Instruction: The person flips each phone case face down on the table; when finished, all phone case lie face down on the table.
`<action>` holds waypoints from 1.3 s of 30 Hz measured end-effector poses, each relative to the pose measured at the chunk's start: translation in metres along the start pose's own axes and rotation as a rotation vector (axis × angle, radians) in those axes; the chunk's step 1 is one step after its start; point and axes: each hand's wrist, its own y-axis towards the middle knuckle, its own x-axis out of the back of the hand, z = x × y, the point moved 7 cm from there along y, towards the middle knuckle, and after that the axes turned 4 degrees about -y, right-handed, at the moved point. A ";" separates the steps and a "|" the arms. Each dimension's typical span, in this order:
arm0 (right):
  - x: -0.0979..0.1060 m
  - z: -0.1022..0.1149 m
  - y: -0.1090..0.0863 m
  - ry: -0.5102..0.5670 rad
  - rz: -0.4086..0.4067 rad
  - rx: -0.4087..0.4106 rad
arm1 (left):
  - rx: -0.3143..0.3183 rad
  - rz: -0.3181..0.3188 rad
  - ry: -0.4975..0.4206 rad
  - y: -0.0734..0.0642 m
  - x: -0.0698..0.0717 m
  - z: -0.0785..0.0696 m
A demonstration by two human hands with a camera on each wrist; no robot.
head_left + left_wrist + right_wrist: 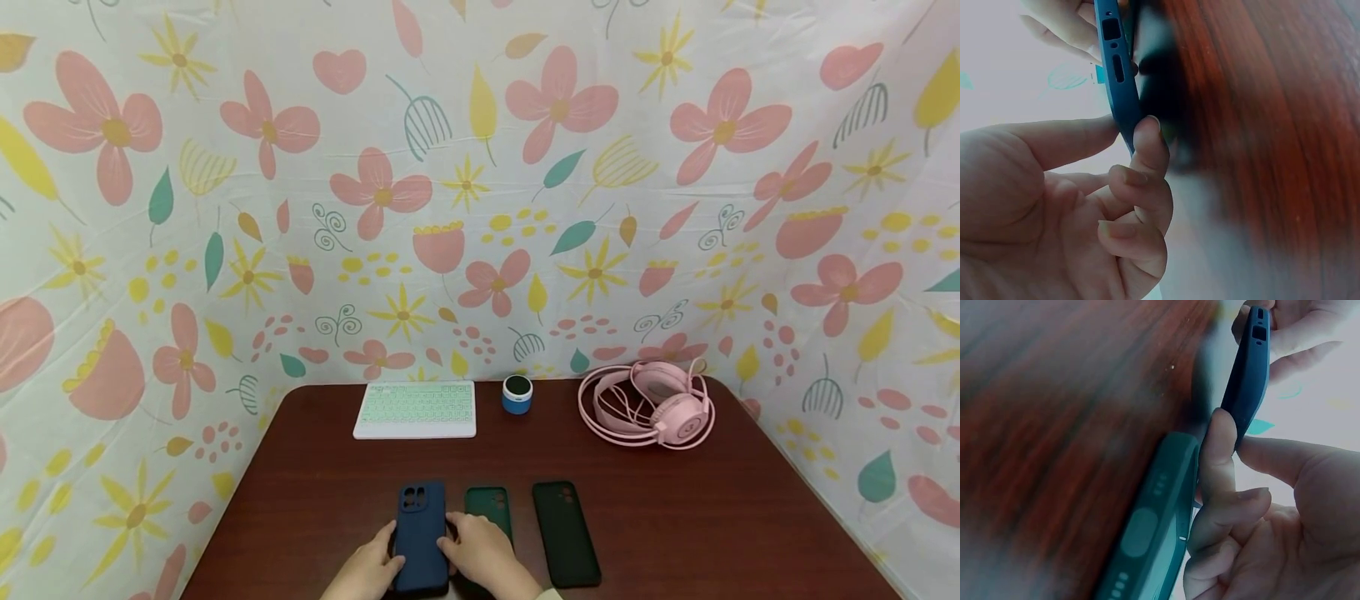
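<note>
A dark blue phone case (422,542) lies back side up near the table's front, its camera cutouts at the far left corner. My left hand (367,567) pinches its left edge, thumb above and fingers below, as the left wrist view shows. On the opposite edge my right hand (483,552) pinches it the same way. The case's lower edge (1254,369), with port cutouts, is raised off the table in the right wrist view. Beneath and beside my right hand is a green phone case (486,500), partly hidden by it. Farther right lies a black-green phone case (566,533), inner side up.
Along the back of the brown table (712,517) stand a white keyboard with mint keys (416,410), a small blue and white speaker (517,396) and pink headphones (678,417) with a coiled cable. A flower-patterned cloth (480,208) hangs behind and at both sides.
</note>
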 end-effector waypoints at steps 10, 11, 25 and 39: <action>-0.003 0.004 -0.002 -0.013 0.008 -0.011 | 0.017 -0.004 -0.001 0.002 -0.001 0.001; -0.003 0.005 -0.003 -0.010 0.010 -0.011 | 0.017 -0.005 -0.001 0.002 -0.001 0.001; -0.002 0.005 -0.005 0.034 0.009 -0.006 | 0.062 -0.055 0.043 0.005 -0.002 0.001; 0.051 -0.028 -0.014 -0.008 -0.219 0.011 | -0.067 -0.152 0.169 0.006 -0.021 -0.040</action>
